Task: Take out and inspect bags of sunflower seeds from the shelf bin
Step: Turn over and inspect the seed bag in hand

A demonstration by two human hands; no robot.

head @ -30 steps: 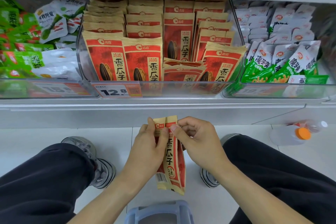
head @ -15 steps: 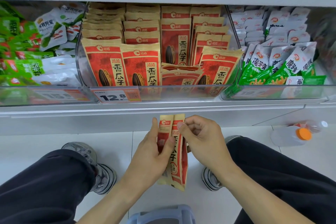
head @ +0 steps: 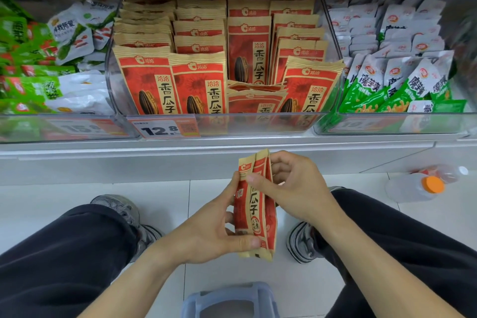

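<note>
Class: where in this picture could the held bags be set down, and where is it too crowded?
Free: the low gap in the middle bin behind its front wall, where bags lie flat; bare floor tiles left of the grey shoe. Crowded: both side bins and the rear rows.

Shelf and floor count
Three clear bins (head: 258, 124); two held seed bags (head: 255, 204); two hands; two bottles (head: 413, 187); two shoes (head: 124, 212); one stool (head: 229, 299); three price tags (head: 164, 129).

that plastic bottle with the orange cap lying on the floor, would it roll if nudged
Probably: the clear plastic bottle with the orange cap lies on its side on the smooth white tiled floor, and looks round. It seems mostly empty, so likely light and easily pushed.
</note>
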